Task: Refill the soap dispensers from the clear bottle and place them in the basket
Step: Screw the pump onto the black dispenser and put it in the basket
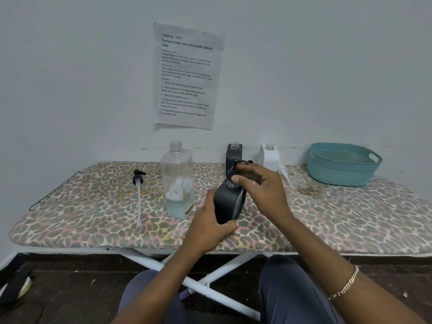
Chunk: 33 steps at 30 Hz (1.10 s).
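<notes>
1. The ironing board [93, 213] with the leopard-print cover carries everything, and its far edge sits against the wall.
2. A printed sheet [187, 76] is stuck on the wall above the middle of the far edge.
3. The teal basket [339, 175] sits at the far right corner, and I can't see anything in it.
4. The clear bottle [178, 181] stands upright around the middle, cap off, with only a bit of liquid at the bottom.
5. The dark dispenser [228, 204] is just right of the bottle, toward the near edge. The left hand [208, 228] has its fingers wrapped round the body.
6. The right hand [261, 185] pinches the black pump [235, 166] with curled fingers, right at that dispenser's neck.
7. A second dark dispenser [233, 149] stands at the far edge behind it with its neck open. A white dispenser [270, 157] stands beside that one, nearer the basket.
8. A loose pump [138, 181] with a long tube lies left of the clear bottle.
9. There's a chain bracelet [346, 284] on the right wrist.
</notes>
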Available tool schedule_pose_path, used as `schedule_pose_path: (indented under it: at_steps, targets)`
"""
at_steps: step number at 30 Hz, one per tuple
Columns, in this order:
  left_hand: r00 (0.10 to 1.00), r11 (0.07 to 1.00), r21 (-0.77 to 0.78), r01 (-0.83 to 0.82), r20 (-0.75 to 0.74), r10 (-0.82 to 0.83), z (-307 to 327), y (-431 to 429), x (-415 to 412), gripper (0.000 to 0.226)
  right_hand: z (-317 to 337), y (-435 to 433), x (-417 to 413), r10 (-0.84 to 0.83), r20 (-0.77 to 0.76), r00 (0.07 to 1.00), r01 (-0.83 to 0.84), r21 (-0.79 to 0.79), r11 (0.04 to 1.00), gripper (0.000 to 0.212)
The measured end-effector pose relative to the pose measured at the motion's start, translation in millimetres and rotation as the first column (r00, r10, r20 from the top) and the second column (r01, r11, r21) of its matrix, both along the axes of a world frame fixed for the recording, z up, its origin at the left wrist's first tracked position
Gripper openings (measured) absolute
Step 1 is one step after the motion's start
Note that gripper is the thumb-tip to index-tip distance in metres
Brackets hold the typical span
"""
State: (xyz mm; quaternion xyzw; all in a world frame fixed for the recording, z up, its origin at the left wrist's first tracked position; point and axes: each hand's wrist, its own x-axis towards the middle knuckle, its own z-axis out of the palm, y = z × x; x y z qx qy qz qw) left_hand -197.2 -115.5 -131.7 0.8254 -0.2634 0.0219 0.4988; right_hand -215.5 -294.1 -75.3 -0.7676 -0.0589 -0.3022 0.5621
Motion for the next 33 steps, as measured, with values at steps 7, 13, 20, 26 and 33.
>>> schedule_pose_path:
  at_steps: [7,13,20,26,33]
  targets:
    - [1.0,1.0,0.008,-0.004,-0.008,0.004,2,1,0,0.07,-9,-1,3,0.03,0.0,1.0,-0.03,0.004,1.0,0.032]
    - [1.0,0.999,0.033,-0.01,-0.011,0.01,1,0,0,0.072,-6,-2,6,0.103,-0.075,0.992,-0.104,-0.01,0.995,0.033]
    - [1.0,0.999,0.052,-0.008,-0.003,0.009,3,0,-2,0.069,3,-6,8,0.037,-0.171,0.985,-0.056,-0.109,0.992,0.042]
    - [1.0,0.999,0.042,-0.001,-0.005,0.002,4,0,-2,0.067,15,-24,3,0.329,-0.261,0.907,-0.328,0.05,0.943,0.038]
    - [1.0,0.999,0.036,-0.001,-0.009,0.001,5,1,-3,0.067,6,-8,7,0.079,-0.184,0.98,-0.09,-0.055,0.994,0.035]
